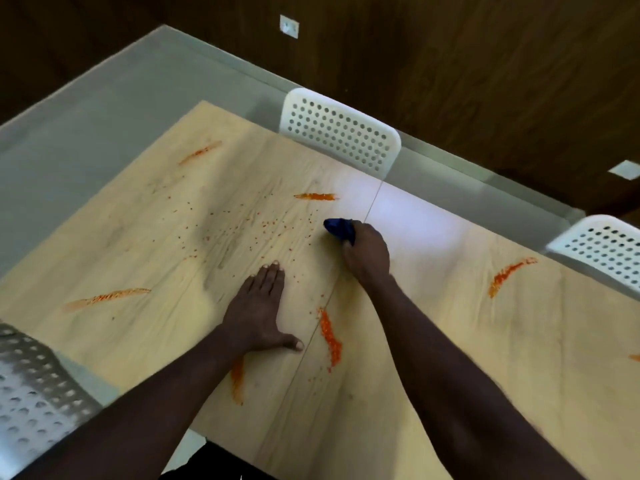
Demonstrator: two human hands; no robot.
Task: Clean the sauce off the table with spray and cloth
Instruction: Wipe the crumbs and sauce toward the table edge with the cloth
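Right hand [366, 252] clenched around a bunched blue cloth [340, 228], pressed down on the pale wooden table [433, 341]. Left hand [260, 308] released, flat on the tabletop, fingers together, thumb spread. Orange sauce streak [316, 196] just beyond the cloth; another streak [330, 337] between the two forearms, beside the left thumb. Fine orange specks [242, 226] scattered ahead of the left fingertips. White perforated chair [341, 131] past the far table edge.
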